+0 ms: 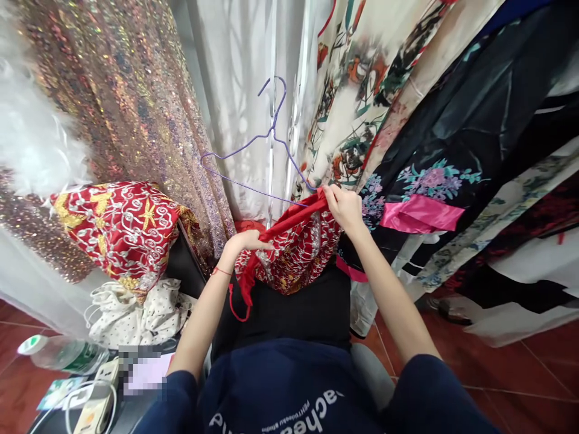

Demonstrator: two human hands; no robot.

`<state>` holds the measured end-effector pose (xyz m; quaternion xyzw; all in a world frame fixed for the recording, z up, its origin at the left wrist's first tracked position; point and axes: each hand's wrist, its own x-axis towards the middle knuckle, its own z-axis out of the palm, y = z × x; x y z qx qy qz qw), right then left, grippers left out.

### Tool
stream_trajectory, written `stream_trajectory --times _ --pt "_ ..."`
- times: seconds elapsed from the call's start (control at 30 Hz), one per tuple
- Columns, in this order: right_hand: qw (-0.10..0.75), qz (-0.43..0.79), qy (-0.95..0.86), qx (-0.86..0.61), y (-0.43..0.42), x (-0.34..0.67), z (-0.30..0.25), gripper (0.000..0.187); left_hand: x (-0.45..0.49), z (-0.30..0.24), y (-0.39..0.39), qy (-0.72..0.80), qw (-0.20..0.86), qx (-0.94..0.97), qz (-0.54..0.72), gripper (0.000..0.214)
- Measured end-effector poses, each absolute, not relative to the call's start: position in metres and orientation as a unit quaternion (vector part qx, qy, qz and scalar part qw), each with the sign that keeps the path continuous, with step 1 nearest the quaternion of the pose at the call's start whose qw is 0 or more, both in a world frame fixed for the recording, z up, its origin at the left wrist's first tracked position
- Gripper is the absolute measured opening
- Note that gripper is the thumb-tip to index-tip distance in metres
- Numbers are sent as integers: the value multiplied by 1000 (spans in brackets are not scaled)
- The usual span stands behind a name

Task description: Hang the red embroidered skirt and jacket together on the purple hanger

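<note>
A red garment (294, 250) with silver and gold embroidery is stretched between my two hands in front of me. My left hand (246, 242) is closed on its lower left edge, where red straps dangle. My right hand (344, 205) pinches the upper corner of the garment right at the end of a purple wire hanger (266, 141). The hanger stands tilted against white curtain fabric, its right end at the garment's red band.
A second red embroidered cloth (122, 229) lies at left over a white dotted cloth (136, 313). Sequined fabric (131, 102) hangs behind. Floral robes (429, 150) hang at right. A plastic bottle (63, 354) and a power strip (97, 407) lie at lower left.
</note>
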<state>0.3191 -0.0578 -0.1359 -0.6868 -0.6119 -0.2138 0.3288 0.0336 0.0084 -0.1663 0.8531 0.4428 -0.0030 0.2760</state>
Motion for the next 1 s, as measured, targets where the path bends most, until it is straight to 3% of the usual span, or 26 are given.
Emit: stream_trajectory --times 0.1,0.27,0.37,0.47,0.6,0.77,1.0 --pt "364 -151 -608 -689 -79 321 -145 61 27 -174 15 461 235 854 -62 43" --pt "375 62 -685 -622 -122 323 -155 60 13 -157 13 469 166 867 37 41" --pt "313 146 -726 -594 -140 319 -149 60 13 -145 10 475 156 866 29 38" --pt "200 224 -770 -563 -151 317 -139 56 14 -144 10 444 185 877 -1 32" --pt "117 252 -769 -575 -156 315 -133 61 10 -151 13 436 231 869 -43 25" --pt "216 249 -723 -607 -156 301 -132 59 10 -144 16 459 271 846 19 23" --pt "466 304 -645 -525 -156 245 -138 56 8 -80 14 463 475 711 233 61"
